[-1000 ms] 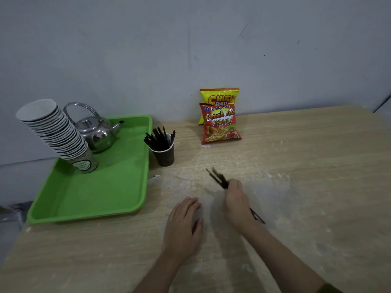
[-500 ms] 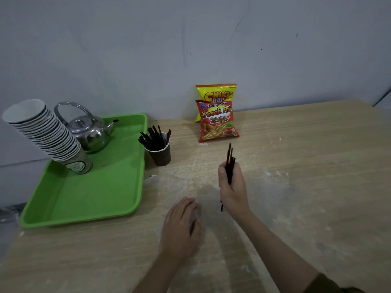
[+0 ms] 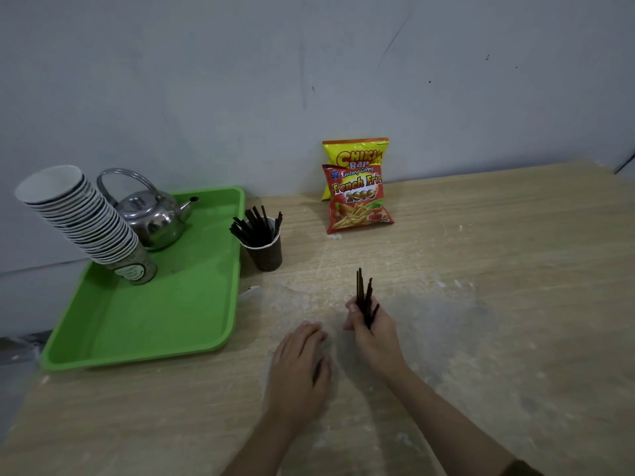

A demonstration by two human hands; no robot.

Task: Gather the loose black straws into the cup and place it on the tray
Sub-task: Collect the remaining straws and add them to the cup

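Observation:
My right hand (image 3: pixel 376 333) grips a small bundle of black straws (image 3: pixel 363 293) upright above the wooden table, tips pointing up. My left hand (image 3: pixel 302 362) lies flat, palm down, on the table just left of it, fingers together, holding nothing that I can see. A dark paper cup (image 3: pixel 266 250) with several black straws leaning in it stands on the table just right of the green tray (image 3: pixel 154 321), up and to the left of my hands.
On the tray sit a tilted stack of paper cups (image 3: pixel 82 218) and a steel kettle (image 3: pixel 151 218). Two snack bags (image 3: pixel 357 194) lean against the grey wall. White dust patches mark the wooden table (image 3: pixel 481 304) around my hands.
My right hand has lifted the straws off the table and turned them from slanted to upright. The left hand has stayed flat in place.

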